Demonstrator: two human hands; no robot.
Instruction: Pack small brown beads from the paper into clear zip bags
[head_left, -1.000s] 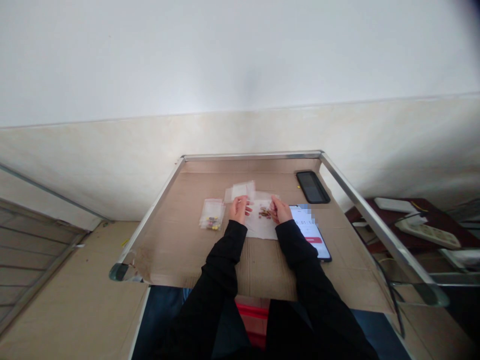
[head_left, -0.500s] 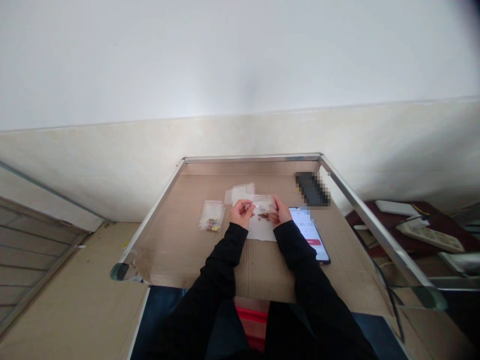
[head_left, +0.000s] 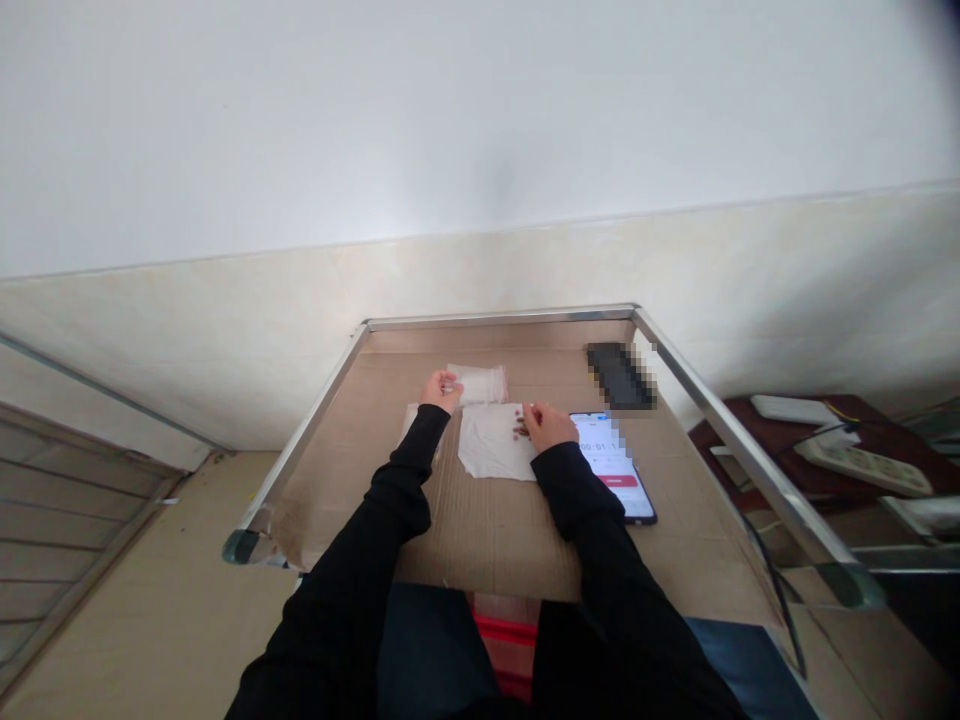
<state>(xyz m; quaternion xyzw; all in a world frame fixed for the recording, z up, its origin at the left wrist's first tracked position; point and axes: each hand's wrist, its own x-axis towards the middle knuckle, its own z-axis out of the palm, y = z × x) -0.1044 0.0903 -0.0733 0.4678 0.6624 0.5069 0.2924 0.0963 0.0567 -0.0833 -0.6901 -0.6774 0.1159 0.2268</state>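
My left hand [head_left: 442,391] is over the back left of the table, its thumb and fingers closed on the left edge of a clear plastic bag [head_left: 480,384]. Whether the grip takes one bag or several is hard to see. In front lies a white tissue [head_left: 491,445] with several small brown capsule-like pieces [head_left: 520,426] near its right edge. Right beside these pieces, my right hand [head_left: 550,428] has its fingertips pinched together; what is between them is too small to make out. Part of another clear bag [head_left: 410,420] shows behind my left sleeve.
A phone [head_left: 619,480] with a lit timer screen lies right of my right hand. Behind it is a dark pixelated object [head_left: 621,376]. A metal rail [head_left: 495,318] frames the cardboard-covered table [head_left: 495,540]. A power strip [head_left: 862,470] sits on a stand at the right.
My left hand has moved left and back, off the tissue to the plastic bags. The bag held between both hands has left the tissue. My right hand has shifted slightly, its fingertips now pinched by the brown pieces.
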